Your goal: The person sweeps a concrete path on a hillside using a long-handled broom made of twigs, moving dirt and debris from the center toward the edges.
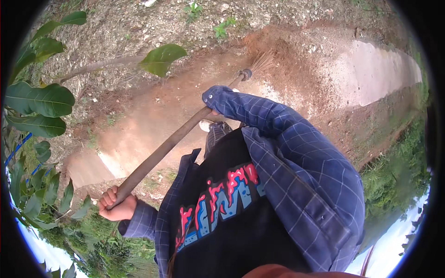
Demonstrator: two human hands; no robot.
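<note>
A long-handled broom (160,155) slants from the lower left up to the upper middle, its wooden handle ending in a dark binding and thin twig bristles (263,60). These bristles rest on loose reddish soil. My left hand (119,205) is closed round the top end of the handle, fingers wrapped over it. Farther down the handle, my right hand (215,112) is mostly covered by the blue checked sleeve; a bit of skin shows against the wood, and it appears to grip there.
A heap of reddish soil (273,41) lies around the bristles. Pale flat slabs (371,74) lie at the right, with another (88,167) at the left. Leafy branches (41,99) hang close on the left, one leaf (162,59) reaching inward. My shoe (204,125) stands beneath the handle.
</note>
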